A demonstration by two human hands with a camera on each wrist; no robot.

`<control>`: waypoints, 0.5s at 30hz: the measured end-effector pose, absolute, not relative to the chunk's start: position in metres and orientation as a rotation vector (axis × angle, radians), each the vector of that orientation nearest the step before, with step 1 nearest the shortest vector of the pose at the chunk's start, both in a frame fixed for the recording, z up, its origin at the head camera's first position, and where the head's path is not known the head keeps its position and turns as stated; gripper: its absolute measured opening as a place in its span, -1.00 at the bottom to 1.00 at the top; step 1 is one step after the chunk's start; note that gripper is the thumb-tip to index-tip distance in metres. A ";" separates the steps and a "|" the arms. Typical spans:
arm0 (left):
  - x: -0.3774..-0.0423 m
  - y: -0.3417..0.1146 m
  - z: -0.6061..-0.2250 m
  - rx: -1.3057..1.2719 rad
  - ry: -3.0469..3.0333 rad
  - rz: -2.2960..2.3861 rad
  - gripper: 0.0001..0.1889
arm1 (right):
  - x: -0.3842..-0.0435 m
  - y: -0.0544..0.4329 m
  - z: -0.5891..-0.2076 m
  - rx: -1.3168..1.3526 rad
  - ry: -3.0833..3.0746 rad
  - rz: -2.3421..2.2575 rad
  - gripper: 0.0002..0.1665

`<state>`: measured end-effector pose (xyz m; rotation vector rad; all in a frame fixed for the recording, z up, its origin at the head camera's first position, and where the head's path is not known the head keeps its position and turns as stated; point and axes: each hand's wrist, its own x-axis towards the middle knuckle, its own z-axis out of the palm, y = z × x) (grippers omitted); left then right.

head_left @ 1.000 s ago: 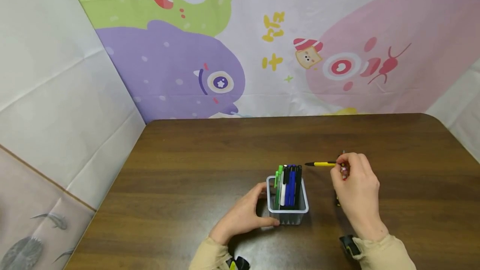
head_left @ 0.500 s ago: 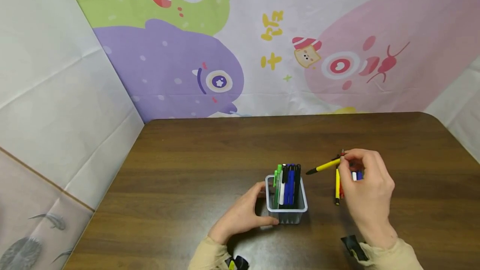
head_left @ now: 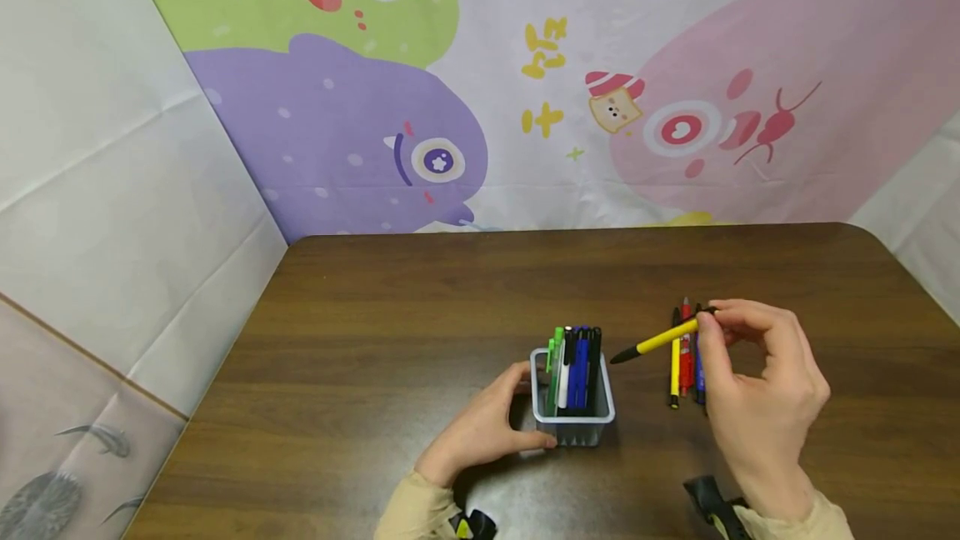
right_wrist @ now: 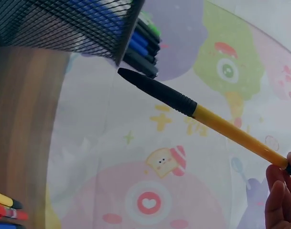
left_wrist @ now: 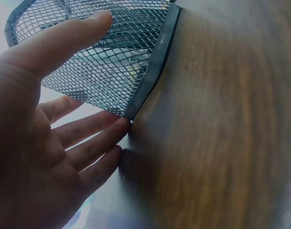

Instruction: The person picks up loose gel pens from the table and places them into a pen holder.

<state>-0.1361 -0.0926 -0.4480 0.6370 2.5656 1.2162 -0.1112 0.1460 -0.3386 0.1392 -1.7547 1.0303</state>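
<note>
A mesh pen holder [head_left: 573,421] with a pale rim stands upright on the table. Inside it lean green, white, blue and black pens [head_left: 578,369]. My left hand [head_left: 483,425] holds the holder from the left; in the left wrist view the thumb lies along the mesh wall [left_wrist: 95,71] and the fingers reach its base edge. Right of the holder, my right hand [head_left: 768,394] pinches a yellow pen [head_left: 663,342] by its end, above the table. In the right wrist view the black tip section [right_wrist: 157,90] points toward the holder.
On the table [head_left: 420,290], just left of and partly behind my right hand, lie a yellow pen [head_left: 674,373], a red pen [head_left: 686,361] and a blue pen [head_left: 700,377]. A cartoon-printed cloth [head_left: 540,173] hangs behind the table's far edge.
My right hand has lifted the yellow pen and moved to the right, tilting its black tip down toward the holder. The pens lying beneath have come into view. The left hand stays put.
</note>
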 end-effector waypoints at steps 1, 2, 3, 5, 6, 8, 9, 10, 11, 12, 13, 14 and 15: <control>-0.136 -0.092 -0.448 0.637 2.565 1.216 -0.17 | -0.110 0.145 -0.337 0.136 -1.747 1.038 -0.84; -0.136 -0.092 -0.448 0.638 2.566 1.214 -0.17 | -0.110 0.145 -0.336 0.133 -1.741 1.045 -0.84; -0.136 -0.092 -0.448 0.638 2.566 1.212 -0.17 | -0.109 0.144 -0.335 0.130 -1.734 1.050 -0.84; -0.136 -0.092 -0.447 0.640 2.569 1.207 -0.16 | -0.107 0.142 -0.333 0.126 -1.719 1.060 -0.83; -0.136 -0.092 -0.447 0.640 2.571 1.204 -0.16 | -0.107 0.141 -0.333 0.128 -1.713 1.070 -0.83; -0.136 -0.092 -0.447 0.638 2.573 1.202 -0.15 | -0.106 0.139 -0.332 0.143 -1.697 1.090 -0.84; -0.136 -0.092 -0.447 0.637 2.572 1.203 -0.15 | -0.106 0.138 -0.332 0.156 -1.697 1.095 -0.84; -0.135 -0.092 -0.447 0.639 2.573 1.204 -0.15 | -0.106 0.137 -0.333 0.173 -1.703 1.100 -0.84; -0.135 -0.092 -0.447 0.641 2.576 1.204 -0.15 | -0.106 0.136 -0.334 0.190 -1.711 1.101 -0.84; -0.135 -0.093 -0.447 0.642 2.577 1.204 -0.15 | -0.106 0.136 -0.335 0.209 -1.725 1.101 -0.84; -0.135 -0.093 -0.447 0.647 2.579 1.204 -0.15 | -0.106 0.135 -0.337 0.226 -1.742 1.094 -0.84; -0.135 -0.093 -0.447 0.649 2.580 1.204 -0.15 | -0.107 0.134 -0.338 0.244 -1.763 1.083 -0.84; -0.135 -0.092 -0.447 0.650 2.582 1.202 -0.15 | -0.107 0.134 -0.340 0.260 -1.784 1.071 -0.83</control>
